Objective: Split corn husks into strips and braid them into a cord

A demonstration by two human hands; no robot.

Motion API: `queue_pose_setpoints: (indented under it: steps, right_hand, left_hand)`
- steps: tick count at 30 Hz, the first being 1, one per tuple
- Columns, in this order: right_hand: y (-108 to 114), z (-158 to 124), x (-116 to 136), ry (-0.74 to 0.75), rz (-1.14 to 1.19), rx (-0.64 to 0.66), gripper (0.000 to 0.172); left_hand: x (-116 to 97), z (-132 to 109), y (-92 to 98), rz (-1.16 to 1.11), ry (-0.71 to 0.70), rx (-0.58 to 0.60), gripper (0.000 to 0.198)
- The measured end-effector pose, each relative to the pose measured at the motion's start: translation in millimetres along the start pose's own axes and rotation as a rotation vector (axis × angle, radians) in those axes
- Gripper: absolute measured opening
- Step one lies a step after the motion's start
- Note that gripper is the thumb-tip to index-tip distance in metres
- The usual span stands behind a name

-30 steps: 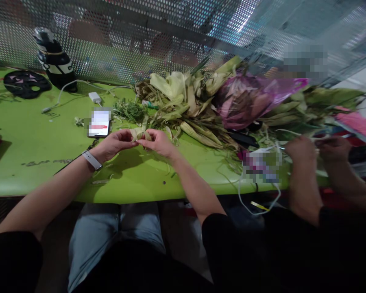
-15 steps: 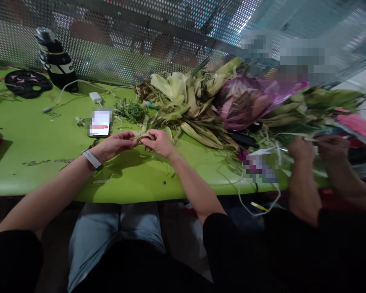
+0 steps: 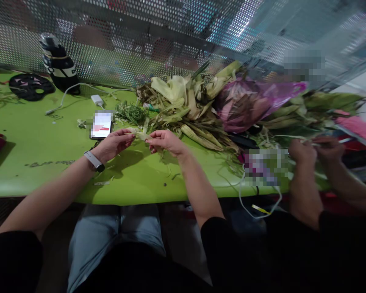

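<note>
A pale green husk strip stretches between my two hands above the green table. One end is pinched in the closed fingers of my left hand, which has a watch on its wrist. The fingers of my right hand are closed on the strip's other end. Just behind my left hand lies a lit phone. A small heap of green strips is beyond my hands, beside a large pile of corn husks.
A dark bottle, a black mask and a white cable plug are at the back left. A pink plastic bag rests on the husks. Another person's hands work at the right with a pale strip.
My hands have moved slightly apart, my right hand shifting to the right, and more of the strip shows between them. The other person's hands have shifted a little.
</note>
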State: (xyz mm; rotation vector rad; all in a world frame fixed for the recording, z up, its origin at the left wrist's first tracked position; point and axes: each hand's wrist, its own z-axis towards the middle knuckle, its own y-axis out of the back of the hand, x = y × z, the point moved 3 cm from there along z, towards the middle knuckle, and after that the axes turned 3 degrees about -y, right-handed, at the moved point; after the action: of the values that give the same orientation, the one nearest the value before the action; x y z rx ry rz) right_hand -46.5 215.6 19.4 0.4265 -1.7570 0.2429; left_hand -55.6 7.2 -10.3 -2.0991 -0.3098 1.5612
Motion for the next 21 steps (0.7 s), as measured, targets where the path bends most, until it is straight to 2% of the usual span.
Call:
queue_pose_setpoints:
  steps: [5,8,14,17,21]
  right_hand:
    - [5.7,-6.2,6.4,0.030,-0.178,0.127,0.040]
    - [7.1,-5.5,7.2,0.109,-0.231,0.056,0.036]
    - [1.9,6.7,-4.0,0.117,0.153,-0.119,0.046]
    - [-4.6,10.7,-7.0,0.118,0.256,-0.135,0.050]
    - [-12.1,10.1,-7.6,0.087,0.304,-0.092,0.054]
  left_hand:
    - [-1.5,-0.8,1.5,-0.030,-0.027,-0.025,0.019]
    - [-2.3,-3.3,0.3,-0.005,-0.033,-0.033,0.020]
    - [-3.1,-8.3,-4.9,0.051,-0.026,-0.024,0.029]
    - [-2.5,-10.9,-7.3,0.079,0.005,-0.033,0.028]
    - [-0.8,-13.1,-9.0,0.119,0.048,-0.050,0.025]
